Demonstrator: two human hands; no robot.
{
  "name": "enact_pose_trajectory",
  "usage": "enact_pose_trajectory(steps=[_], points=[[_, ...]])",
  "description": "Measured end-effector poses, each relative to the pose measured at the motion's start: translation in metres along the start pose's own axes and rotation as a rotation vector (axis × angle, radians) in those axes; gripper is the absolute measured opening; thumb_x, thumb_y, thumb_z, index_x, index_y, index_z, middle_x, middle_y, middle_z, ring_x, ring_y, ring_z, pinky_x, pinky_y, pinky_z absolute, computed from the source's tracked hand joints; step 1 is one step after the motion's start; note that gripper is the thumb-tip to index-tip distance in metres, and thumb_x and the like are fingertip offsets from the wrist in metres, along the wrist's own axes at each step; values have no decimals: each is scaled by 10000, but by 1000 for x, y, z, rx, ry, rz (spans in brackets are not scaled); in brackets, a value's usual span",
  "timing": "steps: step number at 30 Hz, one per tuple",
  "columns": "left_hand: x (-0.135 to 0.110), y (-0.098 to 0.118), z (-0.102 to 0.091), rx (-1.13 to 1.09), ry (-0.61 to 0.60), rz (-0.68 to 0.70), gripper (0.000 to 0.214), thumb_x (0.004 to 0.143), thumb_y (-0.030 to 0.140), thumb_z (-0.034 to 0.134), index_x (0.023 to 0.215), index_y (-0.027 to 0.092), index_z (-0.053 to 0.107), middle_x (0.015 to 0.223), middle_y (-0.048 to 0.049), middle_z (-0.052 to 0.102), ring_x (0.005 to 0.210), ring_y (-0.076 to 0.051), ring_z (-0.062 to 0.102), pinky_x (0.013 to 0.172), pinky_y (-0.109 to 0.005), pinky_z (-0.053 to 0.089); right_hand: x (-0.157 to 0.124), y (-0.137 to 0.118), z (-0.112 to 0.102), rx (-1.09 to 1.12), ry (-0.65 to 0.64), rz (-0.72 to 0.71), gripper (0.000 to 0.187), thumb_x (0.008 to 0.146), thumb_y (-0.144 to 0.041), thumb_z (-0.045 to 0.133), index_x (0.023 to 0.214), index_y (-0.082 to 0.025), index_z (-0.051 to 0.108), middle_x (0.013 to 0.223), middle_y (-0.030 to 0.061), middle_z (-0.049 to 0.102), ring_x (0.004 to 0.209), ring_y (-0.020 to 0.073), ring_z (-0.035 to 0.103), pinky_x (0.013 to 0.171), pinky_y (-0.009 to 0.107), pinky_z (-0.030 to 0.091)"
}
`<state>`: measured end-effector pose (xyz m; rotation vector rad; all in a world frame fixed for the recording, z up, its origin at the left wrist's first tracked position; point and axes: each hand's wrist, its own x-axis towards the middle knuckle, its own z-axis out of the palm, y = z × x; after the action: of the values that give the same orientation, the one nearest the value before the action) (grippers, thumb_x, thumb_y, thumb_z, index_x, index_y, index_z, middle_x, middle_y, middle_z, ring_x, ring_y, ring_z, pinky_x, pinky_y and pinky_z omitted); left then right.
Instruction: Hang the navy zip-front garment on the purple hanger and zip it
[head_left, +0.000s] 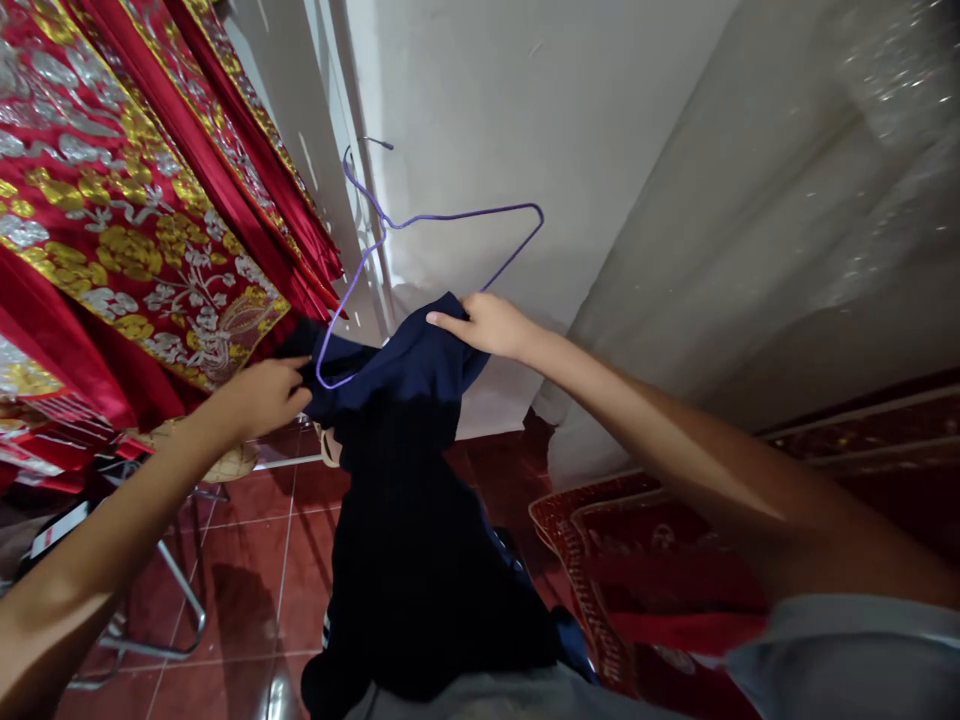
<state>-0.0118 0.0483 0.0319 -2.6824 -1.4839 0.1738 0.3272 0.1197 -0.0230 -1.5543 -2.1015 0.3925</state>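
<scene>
A purple wire hanger point(465, 213) hangs by its hook from a small peg point(377, 143) near the wall's edge. Its lower part dips into the opening of a navy-blue garment point(420, 365), whose exact kind I cannot make out. My right hand point(495, 322) pinches the garment's upper edge, thumb on top, beside the hanger's right side. On the other side, my left hand point(274, 395) is closed at the garment's left edge, close to the hanger's lower left corner. The cloth stretches between both hands and hangs down over dark fabric below.
Red curtains with gold and silver flowers point(127, 240) hang at the left. A pale wall point(480, 100) rises ahead, with a translucent sheet point(720, 260) at right. Below are red floor tiles point(247, 560), metal chair legs point(184, 600) and patterned red cloth point(667, 560).
</scene>
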Motion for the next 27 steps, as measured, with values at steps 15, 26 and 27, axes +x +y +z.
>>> enact_pose_trajectory(steps=[15, 26, 27], points=[[82, 4, -8, -392, 721, 151, 303, 1003, 426, 496, 1158, 194, 613, 1257, -137, 655, 1235, -299, 611, 1127, -501, 440, -18, -36, 31, 76, 57, -52, 488, 1035, -531, 421, 750, -182, 609, 713, 83, 648, 711, 225, 644, 662, 323, 449], [99, -44, -7, -378, 918, 78, 478, 1034, 648, 424, 1023, 202, 593, 1157, -72, 552, 1105, -221, 470, 1069, -458, 377, 3, 43, -66, 281, 516, 138, 203, 977, -202, 603, 1049, -68, 736, 1116, 153, 759, 1041, 227, 701, 930, 368, 526], [97, -47, -9, -420, 905, 62, 465, 1041, 639, 431, 1053, 199, 581, 1154, -57, 550, 1130, -211, 459, 1092, -452, 358, 5, 46, -71, 353, 420, 165, 231, 970, -250, 631, 937, -52, 745, 995, 135, 774, 939, 205, 714, 860, 355, 532]])
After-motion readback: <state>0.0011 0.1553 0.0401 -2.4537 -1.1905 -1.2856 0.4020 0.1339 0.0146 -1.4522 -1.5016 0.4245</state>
